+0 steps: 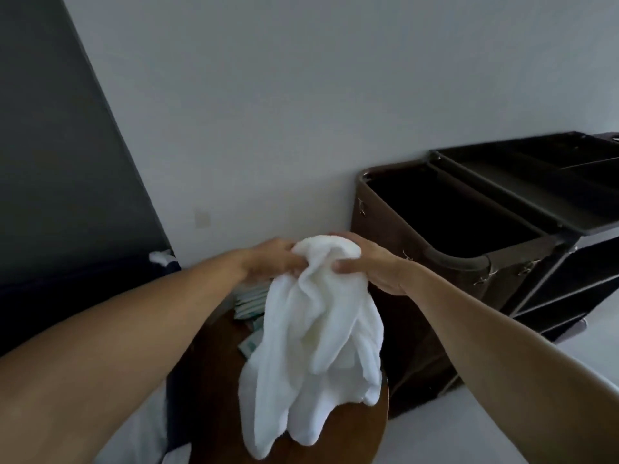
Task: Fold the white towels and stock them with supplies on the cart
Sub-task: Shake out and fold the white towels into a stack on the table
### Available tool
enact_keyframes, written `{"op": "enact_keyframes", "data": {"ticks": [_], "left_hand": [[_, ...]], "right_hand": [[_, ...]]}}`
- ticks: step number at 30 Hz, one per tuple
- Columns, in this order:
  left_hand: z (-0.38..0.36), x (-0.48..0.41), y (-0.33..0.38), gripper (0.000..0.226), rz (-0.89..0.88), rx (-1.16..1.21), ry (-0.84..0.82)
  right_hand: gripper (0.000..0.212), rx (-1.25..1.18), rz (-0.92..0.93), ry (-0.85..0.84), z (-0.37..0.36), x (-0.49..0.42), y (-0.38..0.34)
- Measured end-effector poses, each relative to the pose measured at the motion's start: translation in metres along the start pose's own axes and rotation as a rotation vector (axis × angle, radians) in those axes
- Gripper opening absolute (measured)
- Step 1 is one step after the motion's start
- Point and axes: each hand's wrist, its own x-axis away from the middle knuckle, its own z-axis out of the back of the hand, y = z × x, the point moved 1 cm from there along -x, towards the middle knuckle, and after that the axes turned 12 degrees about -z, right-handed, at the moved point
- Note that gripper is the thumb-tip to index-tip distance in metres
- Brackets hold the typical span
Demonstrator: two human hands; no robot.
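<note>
A crumpled white towel (315,336) hangs in the middle of the view, bunched at its top edge. My left hand (271,261) grips the bunched top from the left and my right hand (371,266) grips it from the right, thumb pressed into the cloth. The towel's lower end dangles over a round brown wooden table (351,426). A dark housekeeping cart (522,229) stands to the right against the wall, its brown laundry bag (445,212) open and its top tray dark. Small pale packets of supplies (249,304) lie on the table behind the towel, partly hidden.
A grey wall runs behind everything. A dark panel (57,162) fills the left side, with a dark low surface below it and a bit of white cloth (162,256) on its edge. Pale floor shows to the lower right beside the cart.
</note>
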Motion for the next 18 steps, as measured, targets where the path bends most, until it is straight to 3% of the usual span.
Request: {"op": "enact_keyframes", "data": {"ticks": [2, 4, 6, 9, 11, 14, 16, 18], "left_hand": [[0.008, -0.004, 0.013, 0.02, -0.006, 0.067, 0.066], [0.013, -0.005, 0.023, 0.023, 0.026, 0.167, 0.145], [0.016, 0.002, 0.023, 0.034, 0.066, 0.262, 0.21], [0.015, 0.018, 0.007, 0.036, 0.171, 0.281, 0.301], [0.011, 0.034, -0.001, 0.036, 0.278, 0.185, 0.195], [-0.005, 0.053, -0.006, 0.044, 0.454, -0.173, -0.053], [-0.019, 0.055, -0.001, 0.056, 0.418, -0.256, -0.062], [-0.033, 0.052, 0.01, 0.072, 0.238, -0.203, -0.076]], "right_hand": [[0.094, -0.001, 0.009, -0.212, 0.012, 0.001, 0.002], [0.094, 0.238, -0.034, -0.308, 0.019, 0.003, 0.001], [0.091, 0.545, -0.097, -0.211, 0.019, 0.004, -0.001], [0.054, 0.749, -0.087, 0.028, 0.025, 0.004, -0.011], [0.031, 0.76, -0.066, 0.095, 0.024, 0.007, -0.021], [0.012, 0.859, -0.009, 0.175, 0.01, 0.012, -0.037], [0.007, 0.904, 0.028, 0.2, 0.0, 0.014, -0.044], [0.004, 0.909, 0.058, 0.208, -0.009, 0.016, -0.049]]}}
